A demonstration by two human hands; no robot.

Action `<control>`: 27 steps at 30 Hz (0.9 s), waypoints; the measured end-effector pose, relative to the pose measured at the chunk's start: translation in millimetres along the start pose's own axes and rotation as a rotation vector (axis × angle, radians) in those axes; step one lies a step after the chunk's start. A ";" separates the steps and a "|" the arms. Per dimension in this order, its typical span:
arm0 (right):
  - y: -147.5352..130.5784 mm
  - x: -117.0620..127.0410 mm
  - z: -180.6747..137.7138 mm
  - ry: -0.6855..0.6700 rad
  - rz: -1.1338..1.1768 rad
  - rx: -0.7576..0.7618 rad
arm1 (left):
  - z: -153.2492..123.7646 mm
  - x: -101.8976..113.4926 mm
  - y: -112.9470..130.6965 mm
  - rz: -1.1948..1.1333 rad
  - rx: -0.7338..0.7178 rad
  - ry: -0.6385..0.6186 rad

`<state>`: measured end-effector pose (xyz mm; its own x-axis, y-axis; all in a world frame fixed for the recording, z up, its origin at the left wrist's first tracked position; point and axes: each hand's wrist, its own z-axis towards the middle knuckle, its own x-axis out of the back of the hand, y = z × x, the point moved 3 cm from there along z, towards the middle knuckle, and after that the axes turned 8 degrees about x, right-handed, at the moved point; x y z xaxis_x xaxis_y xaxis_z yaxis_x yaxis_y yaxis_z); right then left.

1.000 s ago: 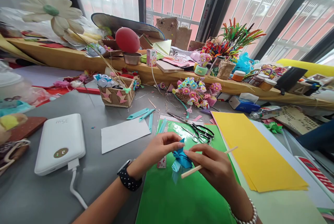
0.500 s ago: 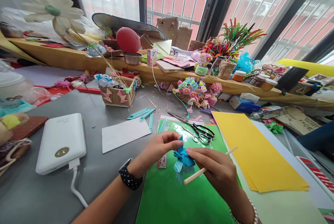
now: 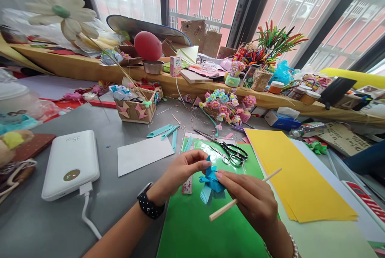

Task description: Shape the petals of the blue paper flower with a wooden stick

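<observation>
Between my hands is a folded blue paper flower point(image 3: 214, 184) with several pointed petals and a paler lower flap. My left hand point(image 3: 191, 165) pinches its upper tip between thumb and forefinger. With thumb and fingers closed, my right hand point(image 3: 251, 196) grips the flower's right side. A thin wooden stick point(image 3: 223, 210) also rests in my right hand, slanting under the fingers and out on both sides. Both hands are above a glossy green sheet point(image 3: 192, 230). Two pairs of scissors point(image 3: 233, 151) lie on it just beyond my fingers.
Light-blue paper strips point(image 3: 164, 131) and a white card point(image 3: 144, 157) lie left of the green sheet. A white power bank point(image 3: 72, 161) with a cable is farther left. Yellow paper point(image 3: 300, 173) lies at right. Craft flowers point(image 3: 222, 105) and a cardboard box point(image 3: 136, 111) stand behind.
The stick has swung slightly in my right hand, its near end lower and farther left. The blue flower has turned a little; both hands keep their hold.
</observation>
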<state>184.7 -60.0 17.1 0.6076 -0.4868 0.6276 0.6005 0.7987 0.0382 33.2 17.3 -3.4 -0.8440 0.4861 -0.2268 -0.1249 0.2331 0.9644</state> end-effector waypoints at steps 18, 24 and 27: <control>20.6 -2.7 -2.6 0.158 0.240 -0.551 | -27.6 -7.4 20.3 0.658 -0.670 0.183; 19.9 0.4 1.1 0.137 0.334 -0.552 | -31.7 -11.2 11.7 0.848 -0.780 0.218; 16.8 0.5 2.7 0.088 0.404 -0.539 | -32.6 -11.0 8.8 0.864 -0.847 0.236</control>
<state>193.7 -45.9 20.2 0.8651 -0.2319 0.4448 0.4787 0.6467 -0.5938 24.4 -13.5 12.1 -0.8798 0.0252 0.4747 0.2965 -0.7513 0.5896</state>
